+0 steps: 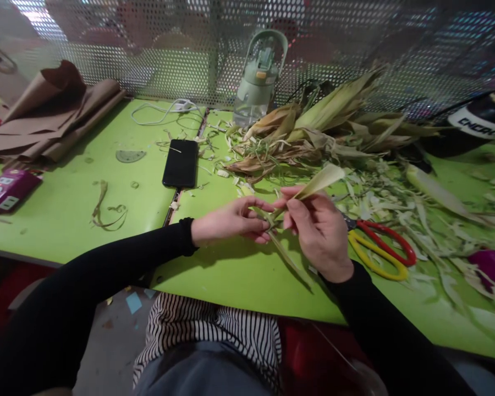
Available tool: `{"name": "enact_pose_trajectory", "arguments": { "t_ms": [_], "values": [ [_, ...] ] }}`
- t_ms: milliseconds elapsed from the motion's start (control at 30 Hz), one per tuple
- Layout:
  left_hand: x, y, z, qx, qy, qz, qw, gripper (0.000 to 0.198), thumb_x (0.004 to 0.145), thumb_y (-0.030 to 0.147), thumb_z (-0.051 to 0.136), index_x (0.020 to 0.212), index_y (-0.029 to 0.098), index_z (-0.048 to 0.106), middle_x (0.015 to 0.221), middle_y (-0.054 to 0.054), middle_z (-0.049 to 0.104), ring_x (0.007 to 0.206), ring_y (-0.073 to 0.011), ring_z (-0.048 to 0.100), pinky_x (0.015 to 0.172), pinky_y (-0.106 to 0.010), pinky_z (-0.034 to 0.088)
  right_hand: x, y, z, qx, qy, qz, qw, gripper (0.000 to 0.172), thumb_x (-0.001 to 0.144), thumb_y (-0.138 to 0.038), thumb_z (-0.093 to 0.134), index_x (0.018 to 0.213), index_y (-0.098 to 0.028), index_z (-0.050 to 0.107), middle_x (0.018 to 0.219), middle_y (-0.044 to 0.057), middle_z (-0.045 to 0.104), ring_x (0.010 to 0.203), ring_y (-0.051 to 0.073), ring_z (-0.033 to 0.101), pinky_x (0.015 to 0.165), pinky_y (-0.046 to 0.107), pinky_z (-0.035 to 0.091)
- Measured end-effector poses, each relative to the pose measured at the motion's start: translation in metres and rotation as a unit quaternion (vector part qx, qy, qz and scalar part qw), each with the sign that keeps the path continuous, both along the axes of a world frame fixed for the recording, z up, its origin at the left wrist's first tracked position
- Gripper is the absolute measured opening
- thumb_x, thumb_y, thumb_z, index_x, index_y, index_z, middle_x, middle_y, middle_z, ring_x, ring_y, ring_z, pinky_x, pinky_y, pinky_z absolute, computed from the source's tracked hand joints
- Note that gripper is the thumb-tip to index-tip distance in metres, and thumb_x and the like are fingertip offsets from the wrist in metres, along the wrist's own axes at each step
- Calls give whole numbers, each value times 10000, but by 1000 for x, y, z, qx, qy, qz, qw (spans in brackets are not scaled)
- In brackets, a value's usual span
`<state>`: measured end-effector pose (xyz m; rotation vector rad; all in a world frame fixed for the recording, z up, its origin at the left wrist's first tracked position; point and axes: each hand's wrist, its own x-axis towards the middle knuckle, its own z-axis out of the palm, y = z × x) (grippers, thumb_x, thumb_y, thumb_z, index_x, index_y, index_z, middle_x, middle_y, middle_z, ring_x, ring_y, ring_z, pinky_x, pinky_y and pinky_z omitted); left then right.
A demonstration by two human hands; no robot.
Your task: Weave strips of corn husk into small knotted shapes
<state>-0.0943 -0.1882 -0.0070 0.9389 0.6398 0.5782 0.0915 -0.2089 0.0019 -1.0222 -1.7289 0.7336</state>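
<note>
Between my two hands, over the front of the green table, is a pale corn husk [320, 182] with narrow strips hanging from it. My right hand [319, 228] pinches the husk between thumb and fingers, its broad end pointing up and right. With bent fingers, my left hand [241, 219] grips a narrow husk strip [291, 258] that trails down toward the table edge. Where the strip joins the husk is partly hidden by my fingers. Scissors with red and yellow handles [381, 250] lie just right of my right hand, their blades mostly hidden.
Corn husks [334, 115] are heaped at the back, with shreds [375, 192] across the right side. A water bottle [258, 82] stands by the perforated screen [169, 49]. A phone [180, 163], white cable [159, 113], protractor [130, 156], brown paper [61, 115] and purple packet [12, 190] are leftward.
</note>
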Motion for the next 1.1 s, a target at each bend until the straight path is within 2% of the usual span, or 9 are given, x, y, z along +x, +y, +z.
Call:
{"name": "enact_pose_trajectory", "arguments": {
  "t_ms": [100, 233, 400, 600, 700, 867, 933, 1000, 1100],
  "values": [
    [0, -1, -5, -6, -10, -3, 1000, 274, 870, 66, 659, 1097, 124, 517, 767, 4, 683, 685, -99, 708, 766, -285, 579, 5, -1, 5, 66, -81, 28, 994, 270, 1007, -444, 485, 1039, -294, 707, 729, -9, 612, 660, 147, 564, 610, 303, 489],
    [1, -3, -6, -10, -11, 6, 1000, 248, 857, 64, 669, 1059, 121, 536, 812, -11, 688, 699, -99, 704, 793, -301, 574, 7, -1, 11, 131, -138, 59, 980, 421, 1031, -493, 360, 996, -309, 737, 666, 8, 552, 734, 197, 522, 705, 373, 450],
    [1, -5, 2, -9, -1, 11, 1000, 211, 862, 47, 646, 1028, 117, 536, 793, -1, 684, 681, -91, 689, 808, -303, 564, 7, -2, 13, 131, -132, 98, 978, 464, 1051, -457, 286, 984, -314, 723, 753, 16, 586, 787, 202, 535, 768, 405, 427],
    [3, -7, -1, -20, 7, 11, 1000, 205, 865, 32, 633, 1009, 130, 525, 723, 20, 665, 653, -95, 681, 760, -285, 570, 5, -2, 9, 158, -114, 72, 978, 278, 1015, -413, 460, 890, -277, 668, 746, 7, 621, 758, 194, 529, 720, 377, 425],
    [4, -10, -4, -30, 5, 3, 1000, 206, 865, 40, 636, 1016, 132, 531, 742, 20, 662, 670, -97, 681, 792, -305, 573, 6, -1, 5, 209, -119, 38, 970, 253, 1002, -427, 486, 934, -268, 672, 771, 15, 644, 760, 194, 530, 710, 373, 432],
    [5, -11, -10, -16, -4, -30, 999, 197, 876, 43, 623, 1041, 115, 541, 763, 8, 664, 689, -93, 682, 805, -299, 565, 7, -2, 4, 384, -236, -23, 892, 328, 1013, -351, 476, 1275, -239, 639, 719, 28, 616, 752, 219, 499, 739, 388, 430],
    [6, -10, -12, -15, -5, -41, 999, 163, 886, 49, 615, 1011, 116, 534, 732, 10, 660, 679, -91, 680, 797, -289, 562, 7, -2, 5, 414, -270, -47, 868, 369, 1016, -313, 469, 1339, -200, 608, 682, 30, 589, 741, 226, 483, 734, 385, 427],
    [7, -9, -15, -17, -5, -46, 999, 161, 889, 50, 615, 1003, 116, 524, 707, 9, 657, 670, -94, 681, 782, -283, 559, 6, -3, 7, 402, -286, -54, 868, 383, 1024, -298, 456, 1368, -182, 579, 653, 13, 568, 711, 216, 482, 736, 383, 419],
    [7, -7, -16, -11, -6, -19, 1000, 203, 892, 43, 609, 1055, 114, 510, 710, 17, 655, 665, -90, 682, 773, -277, 557, 6, -3, 10, 364, -274, -58, 888, 306, 1018, -255, 485, 1293, -188, 601, 695, 0, 612, 686, 185, 520, 756, 376, 411]
  ]
}}
